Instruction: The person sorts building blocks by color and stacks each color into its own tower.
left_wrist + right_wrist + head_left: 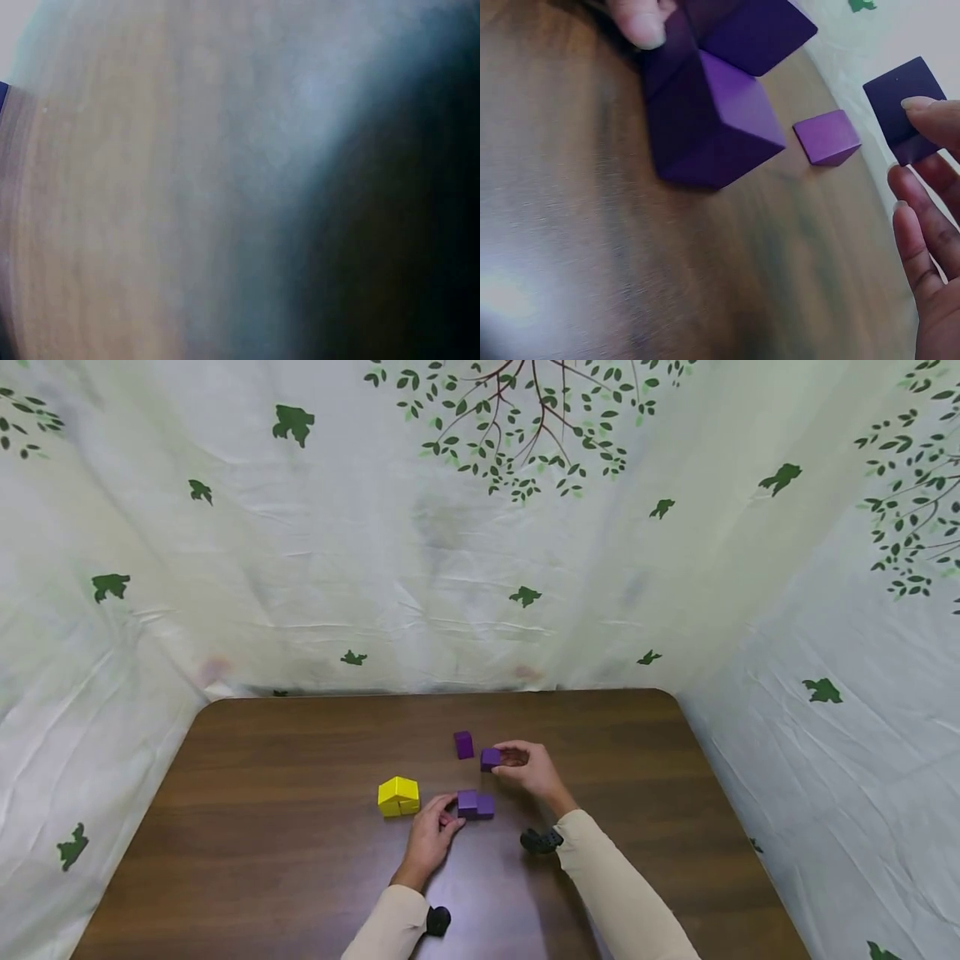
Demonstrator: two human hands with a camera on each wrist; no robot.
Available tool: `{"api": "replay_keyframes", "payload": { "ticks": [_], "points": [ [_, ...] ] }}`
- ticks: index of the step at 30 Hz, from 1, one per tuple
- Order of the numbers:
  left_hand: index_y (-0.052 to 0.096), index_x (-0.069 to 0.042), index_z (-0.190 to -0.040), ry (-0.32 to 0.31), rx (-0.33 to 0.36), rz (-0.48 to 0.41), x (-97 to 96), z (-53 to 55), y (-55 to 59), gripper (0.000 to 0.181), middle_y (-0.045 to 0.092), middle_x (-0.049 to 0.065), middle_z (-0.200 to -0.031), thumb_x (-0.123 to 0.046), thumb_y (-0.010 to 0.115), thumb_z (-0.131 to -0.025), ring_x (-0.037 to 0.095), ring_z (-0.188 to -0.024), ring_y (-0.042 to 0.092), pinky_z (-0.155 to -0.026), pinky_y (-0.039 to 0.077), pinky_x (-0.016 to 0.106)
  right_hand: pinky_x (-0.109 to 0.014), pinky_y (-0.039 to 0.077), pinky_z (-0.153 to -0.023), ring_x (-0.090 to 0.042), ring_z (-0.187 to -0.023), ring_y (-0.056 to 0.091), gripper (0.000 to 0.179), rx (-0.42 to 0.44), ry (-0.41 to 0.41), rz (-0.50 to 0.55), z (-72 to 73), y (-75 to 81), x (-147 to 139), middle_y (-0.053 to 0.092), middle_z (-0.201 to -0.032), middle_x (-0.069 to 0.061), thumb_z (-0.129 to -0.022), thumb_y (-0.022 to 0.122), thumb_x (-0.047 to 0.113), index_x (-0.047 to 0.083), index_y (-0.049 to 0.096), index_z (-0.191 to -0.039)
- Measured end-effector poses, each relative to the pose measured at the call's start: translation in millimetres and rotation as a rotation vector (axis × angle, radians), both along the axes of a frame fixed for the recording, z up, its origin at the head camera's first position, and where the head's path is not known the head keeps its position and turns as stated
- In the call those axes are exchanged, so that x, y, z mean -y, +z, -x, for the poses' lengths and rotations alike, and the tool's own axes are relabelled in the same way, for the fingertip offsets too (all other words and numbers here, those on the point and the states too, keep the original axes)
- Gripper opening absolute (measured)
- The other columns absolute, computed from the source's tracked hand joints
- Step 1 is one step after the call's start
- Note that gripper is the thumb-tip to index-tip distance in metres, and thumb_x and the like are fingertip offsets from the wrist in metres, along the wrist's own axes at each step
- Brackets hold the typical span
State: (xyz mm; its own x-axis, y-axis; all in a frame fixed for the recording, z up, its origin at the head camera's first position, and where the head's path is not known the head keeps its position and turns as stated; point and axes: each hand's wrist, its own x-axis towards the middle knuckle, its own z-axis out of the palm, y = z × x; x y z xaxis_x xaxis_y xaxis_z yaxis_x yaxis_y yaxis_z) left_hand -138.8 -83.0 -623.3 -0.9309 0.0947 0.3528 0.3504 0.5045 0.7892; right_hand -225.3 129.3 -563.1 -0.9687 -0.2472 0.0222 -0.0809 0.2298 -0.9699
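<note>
In the head view my right hand pinches a purple block between thumb and fingers. The right wrist view shows this held block with a thumb across its face, raised off the table. My left hand is at the left side of a group of purple blocks, its thumb and fingers holding the leftmost one. The left thumb appears against a dark face of these touching blocks. Behind them, a single purple block stands apart.
Yellow blocks sit together left of the purple group, close to my left hand. All stand on a brown wooden table with a leaf-patterned cloth behind it. The left wrist view is mostly blurred tabletop.
</note>
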Motion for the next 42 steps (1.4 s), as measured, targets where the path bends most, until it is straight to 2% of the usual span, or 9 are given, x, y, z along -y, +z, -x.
{"api": "replay_keyframes", "payload": {
  "ticks": [2,6,11,16,18,25,32,38,42],
  "points": [
    [0.064,0.005,-0.114,0.012,0.06,0.015,0.2,0.9,1.2,0.036,0.064,0.011,-0.1,-0.002,0.075,-0.08,0.011,-0.07,0.055,-0.064,0.049,0.028,-0.024,0.053,-0.071,-0.02,-0.083,0.066,0.036,0.003,-0.001,0.016,-5.4,-0.9,0,0.068,-0.098,-0.022,-0.077,0.076,-0.004,-0.008,0.066,-0.112],
    [0.064,0.005,-0.115,0.018,0.119,0.034,0.9,2.3,3.5,0.037,0.064,0.013,-0.104,-0.001,0.075,-0.081,0.015,-0.072,0.057,-0.067,0.049,0.028,-0.023,0.052,-0.072,-0.027,-0.083,0.065,0.035,-0.011,0.012,0.034,-21.1,7.7,0,0.067,-0.098,-0.025,-0.077,0.075,-0.008,-0.012,0.063,-0.109],
    [0.063,0.005,-0.117,0.014,0.148,0.029,0.4,0.7,5.9,0.037,0.064,0.013,-0.107,-0.002,0.074,-0.082,0.015,-0.073,0.058,-0.069,0.05,0.028,-0.025,0.052,-0.075,-0.035,-0.088,0.063,0.034,0.011,0.019,0.022,-41.9,17.7,1,0.066,-0.1,-0.027,-0.077,0.074,-0.009,-0.013,0.062,-0.108],
    [0.063,0.004,-0.117,0.015,0.15,0.018,0.6,0.2,4.8,0.037,0.064,0.013,-0.106,-0.002,0.074,-0.082,0.016,-0.073,0.058,-0.069,0.05,0.029,-0.026,0.052,-0.075,-0.03,-0.085,0.063,0.033,0.012,0.024,0.009,-53.5,15.6,3,0.066,-0.1,-0.029,-0.077,0.074,-0.008,-0.013,0.063,-0.108],
    [0.063,0.004,-0.117,0.015,0.147,0.018,1.0,1.1,3.2,0.038,0.064,0.012,-0.105,-0.002,0.074,-0.082,0.016,-0.073,0.058,-0.069,0.05,0.029,-0.027,0.052,-0.074,-0.031,-0.084,0.063,0.033,0.003,0.022,0.012,-56.0,13.7,4,0.066,-0.1,-0.029,-0.077,0.074,-0.009,-0.013,0.063,-0.108],
    [0.064,0.005,-0.118,0.009,0.152,0.008,0.7,2.7,2.7,0.038,0.064,0.012,-0.102,-0.003,0.074,-0.082,0.016,-0.073,0.058,-0.069,0.05,0.028,-0.032,0.052,-0.079,-0.049,-0.093,0.06,0.034,0.009,0.018,0.036,-62.9,10.3,4,0.065,-0.104,-0.03,-0.077,0.074,-0.009,-0.014,0.063,-0.109],
    [0.063,0.005,-0.117,0.004,0.143,0.012,-0.2,2.9,3.8,0.037,0.063,0.01,-0.097,-0.002,0.074,-0.082,0.015,-0.072,0.057,-0.068,0.05,0.028,-0.024,0.051,-0.072,-0.037,-0.087,0.063,0.035,0.017,0.018,0.037,-65.6,7.5,5,0.066,-0.102,-0.029,-0.077,0.075,-0.008,-0.013,0.063,-0.109],
    [0.064,0.006,-0.116,0.001,0.127,0.008,-0.8,2.8,3.1,0.037,0.063,0.011,-0.098,0.0,0.074,-0.081,0.015,-0.071,0.057,-0.066,0.05,0.027,-0.022,0.05,-0.071,-0.047,-0.092,0.061,0.036,0.01,0.049,0.051,-65.0,2.0,5,0.066,-0.103,-0.03,-0.078,0.074,-0.007,-0.014,0.062,-0.111],
    [0.063,0.006,-0.116,0.002,0.132,0.009,-1.2,2.8,2.7,0.037,0.064,0.012,-0.1,-0.001,0.074,-0.081,0.015,-0.071,0.058,-0.067,0.05,0.028,-0.024,0.051,-0.072,-0.047,-0.093,0.061,0.036,-0.008,0.039,0.046,-59.6,-14.1,3,0.066,-0.103,-0.029,-0.078,0.075,-0.006,-0.012,0.063,-0.112]
  ]
}}
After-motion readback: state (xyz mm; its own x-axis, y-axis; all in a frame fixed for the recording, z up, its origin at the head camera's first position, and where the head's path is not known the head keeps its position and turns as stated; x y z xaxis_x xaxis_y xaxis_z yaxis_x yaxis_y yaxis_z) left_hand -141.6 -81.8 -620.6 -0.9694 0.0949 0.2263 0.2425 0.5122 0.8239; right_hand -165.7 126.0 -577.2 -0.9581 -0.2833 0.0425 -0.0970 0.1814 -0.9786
